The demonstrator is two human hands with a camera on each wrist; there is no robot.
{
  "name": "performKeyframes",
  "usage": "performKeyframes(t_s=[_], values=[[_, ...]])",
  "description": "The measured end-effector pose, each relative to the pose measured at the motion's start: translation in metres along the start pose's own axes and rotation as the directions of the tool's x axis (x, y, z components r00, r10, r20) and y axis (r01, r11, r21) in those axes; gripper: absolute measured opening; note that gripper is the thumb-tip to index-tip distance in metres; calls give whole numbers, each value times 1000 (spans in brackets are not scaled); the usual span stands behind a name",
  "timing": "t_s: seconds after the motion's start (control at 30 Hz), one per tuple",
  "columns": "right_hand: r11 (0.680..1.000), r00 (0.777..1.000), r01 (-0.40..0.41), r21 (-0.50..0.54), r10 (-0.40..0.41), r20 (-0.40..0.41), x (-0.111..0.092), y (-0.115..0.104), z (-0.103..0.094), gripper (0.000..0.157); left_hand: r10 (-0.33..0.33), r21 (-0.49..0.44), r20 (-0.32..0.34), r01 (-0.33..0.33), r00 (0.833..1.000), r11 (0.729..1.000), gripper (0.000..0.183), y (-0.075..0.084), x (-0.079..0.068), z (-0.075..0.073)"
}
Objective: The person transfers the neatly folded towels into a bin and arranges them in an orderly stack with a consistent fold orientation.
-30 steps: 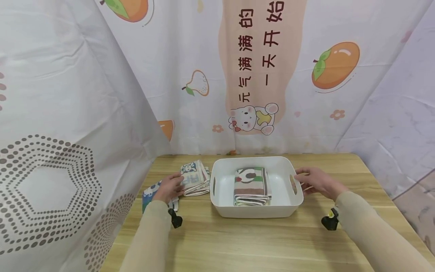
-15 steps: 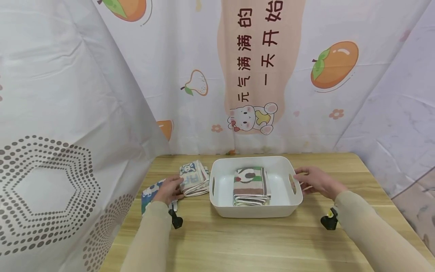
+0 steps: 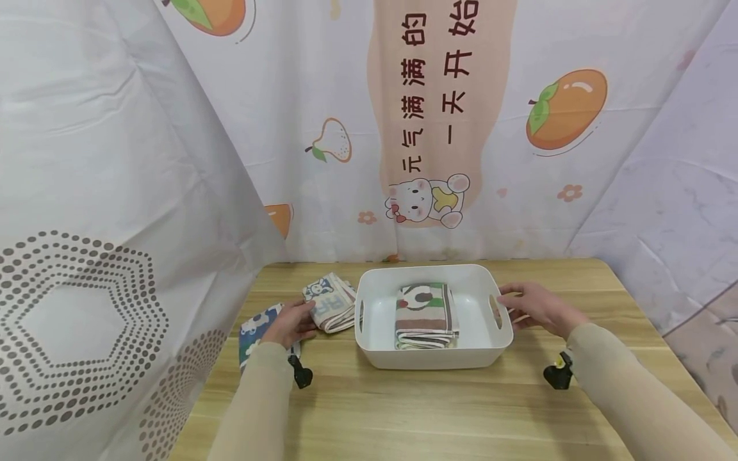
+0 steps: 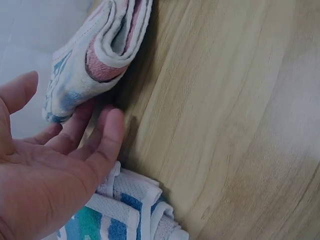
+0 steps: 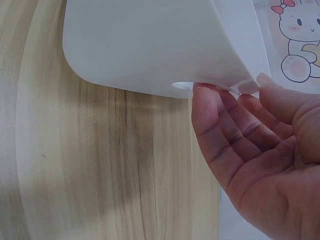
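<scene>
In the head view, my left hand (image 3: 291,324) is at the near left corner of a folded cream towel (image 3: 333,306) with blue and pink parts. The left wrist view shows its fingers (image 4: 107,135) under the towel's edge, with the thumb standing apart from the cloth. My right hand (image 3: 539,306) holds the right end of a white plastic basket (image 3: 438,360), fingertips at the handle hole and thumb at the rim. Inside the basket lies a folded towel (image 3: 425,310) striped brown, green and cream.
A blue floral towel (image 3: 254,333) lies on the wooden table (image 3: 426,410), partly hidden by my left hand and forearm. Behind the table hangs a printed curtain (image 3: 334,211), and a dotted white one (image 3: 86,192) hangs at the left.
The left hand has moved slightly right, further onto the towel. The cream towel's near left corner has shifted and tilted a little. My right hand keeps its place on the basket.
</scene>
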State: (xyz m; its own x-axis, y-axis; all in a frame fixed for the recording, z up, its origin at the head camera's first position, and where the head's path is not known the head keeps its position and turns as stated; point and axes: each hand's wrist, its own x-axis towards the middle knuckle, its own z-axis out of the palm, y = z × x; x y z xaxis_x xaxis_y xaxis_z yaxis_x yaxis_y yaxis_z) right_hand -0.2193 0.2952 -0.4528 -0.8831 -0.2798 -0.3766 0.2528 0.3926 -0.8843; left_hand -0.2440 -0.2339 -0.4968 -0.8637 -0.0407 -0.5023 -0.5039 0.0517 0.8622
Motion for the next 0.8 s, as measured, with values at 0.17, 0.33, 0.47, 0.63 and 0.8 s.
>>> performKeyframes(t_s=[0.17,0.33,0.47,0.63,0.8], values=[[1000,1000,-5,-4,5,-8,0,-1,0,53,-16,-101,27,19,999,995,84,-3,6,1],[1000,1000,2,-6,-2,-6,1,1,0,52,-34,-121,28,37,999,992,82,-1,7,5],[1000,1000,1,2,-1,-5,2,3,0,52,-46,-111,36,50,998,993,72,0,6,8],[1000,1000,1,7,-1,-6,2,3,0,52,-54,-92,32,57,998,994,53,1,6,11],[1000,1000,-5,9,5,-7,1,1,0,53,-58,-81,32,60,998,995,53,2,7,14]])
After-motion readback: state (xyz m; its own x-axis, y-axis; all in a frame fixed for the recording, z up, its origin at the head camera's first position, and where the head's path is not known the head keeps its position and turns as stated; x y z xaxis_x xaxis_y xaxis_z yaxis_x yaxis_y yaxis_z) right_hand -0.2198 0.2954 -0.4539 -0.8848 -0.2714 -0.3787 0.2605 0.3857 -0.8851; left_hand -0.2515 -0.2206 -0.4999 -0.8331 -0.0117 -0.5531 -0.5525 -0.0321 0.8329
